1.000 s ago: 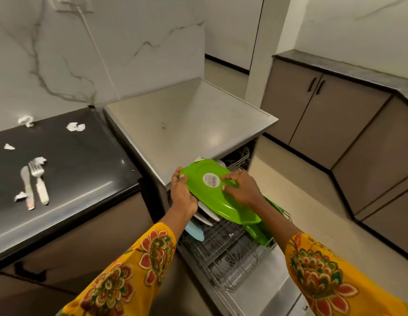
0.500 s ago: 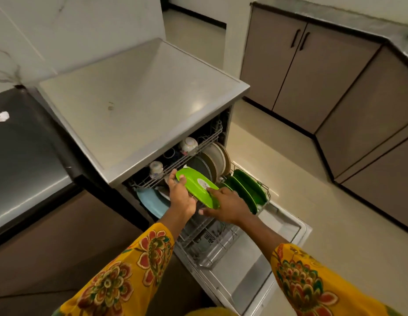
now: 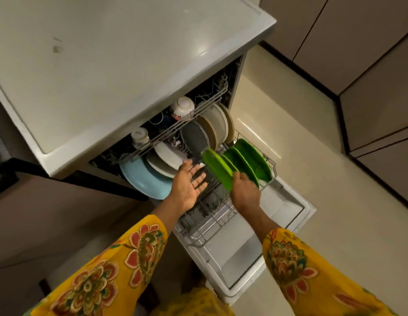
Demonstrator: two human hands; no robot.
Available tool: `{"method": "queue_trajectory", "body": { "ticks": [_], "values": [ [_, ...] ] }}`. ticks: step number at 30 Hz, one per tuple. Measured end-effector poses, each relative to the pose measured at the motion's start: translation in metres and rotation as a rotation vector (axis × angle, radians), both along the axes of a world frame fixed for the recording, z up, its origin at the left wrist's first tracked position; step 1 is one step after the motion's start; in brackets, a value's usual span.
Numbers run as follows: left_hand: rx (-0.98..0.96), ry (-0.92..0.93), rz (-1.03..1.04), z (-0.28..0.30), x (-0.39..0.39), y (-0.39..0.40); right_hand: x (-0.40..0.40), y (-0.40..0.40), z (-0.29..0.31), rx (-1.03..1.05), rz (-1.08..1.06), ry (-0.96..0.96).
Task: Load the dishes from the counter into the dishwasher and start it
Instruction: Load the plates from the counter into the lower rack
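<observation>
Head view: a person in yellow floral sleeves point(image 3: 120, 270) bends over an open dishwasher point(image 3: 223, 65) at the centre of the frame. The right hand point(image 3: 245, 192), just right of centre, curls its fingers over the near edge of a green plate point(image 3: 217, 166), holding it upright on edge in the lower rack point(image 3: 212, 226). The left hand point(image 3: 187, 187), just left of it, hangs palm up with fingers spread and relaxed, gripping nothing, its fingertips near the plate's face. More green plates point(image 3: 253, 160) stand in a row just right of the held one, at the rack's right end. Behind them, toward the middle of the frame, stand a grey plate point(image 3: 195, 135) and beige plates point(image 3: 219, 124). White plates point(image 3: 167, 156) and a blue plate point(image 3: 144, 176) lean at the rack's left. Two cups point(image 3: 182, 107) sit upside down in the upper rack point(image 3: 180, 128), above centre. The door point(image 3: 282, 215) lies flat at lower right, over a pale floor point(image 3: 301, 137).
</observation>
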State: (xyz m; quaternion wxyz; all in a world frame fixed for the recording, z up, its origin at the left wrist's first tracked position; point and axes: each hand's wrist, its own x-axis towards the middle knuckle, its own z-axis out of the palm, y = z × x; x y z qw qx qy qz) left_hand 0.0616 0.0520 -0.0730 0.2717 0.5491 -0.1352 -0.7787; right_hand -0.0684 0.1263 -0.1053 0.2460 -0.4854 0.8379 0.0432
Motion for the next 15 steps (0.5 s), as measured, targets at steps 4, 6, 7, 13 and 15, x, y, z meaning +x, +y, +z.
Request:
{"method": "queue_trajectory", "body": {
  "ticks": [4,6,7,13,15],
  "values": [
    [0.098,-0.111,0.044,-0.039,0.026,0.004,-0.029,-0.02,-0.039,0.012,-0.087,-0.004],
    [0.13,-0.172,0.046,-0.057,0.039,0.007,-0.035,-0.03,-0.059,0.024,-0.104,-0.011],
    [0.146,-0.196,0.042,-0.065,0.045,0.008,-0.035,-0.035,-0.069,0.03,-0.103,-0.017],
    [0.181,-0.258,0.036,-0.101,0.071,0.01,-0.025,-0.056,-0.114,0.081,-0.041,-0.048],
    [0.174,-0.278,0.018,-0.109,0.077,0.012,-0.023,-0.062,-0.124,0.09,-0.014,-0.049]
  ]
}}
